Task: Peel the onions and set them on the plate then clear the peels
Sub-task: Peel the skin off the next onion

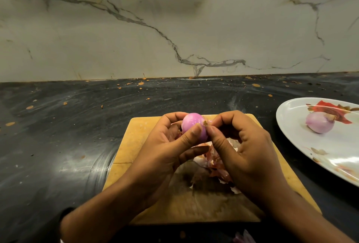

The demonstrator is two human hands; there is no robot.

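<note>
A peeled pink onion is held above the wooden cutting board. My left hand grips it from the left, fingers curled behind and thumb across its front. My right hand pinches the brown root end on the onion's right side with thumb and forefinger. A heap of loose onion peels lies on the board under my hands, partly hidden by them. A second peeled onion rests on the white flowered plate at the right.
The board sits on a dark stone counter speckled with orange spots. A marble-patterned wall rises behind it. A bit of pink peel shows at the bottom edge. The plate runs off the right edge of view.
</note>
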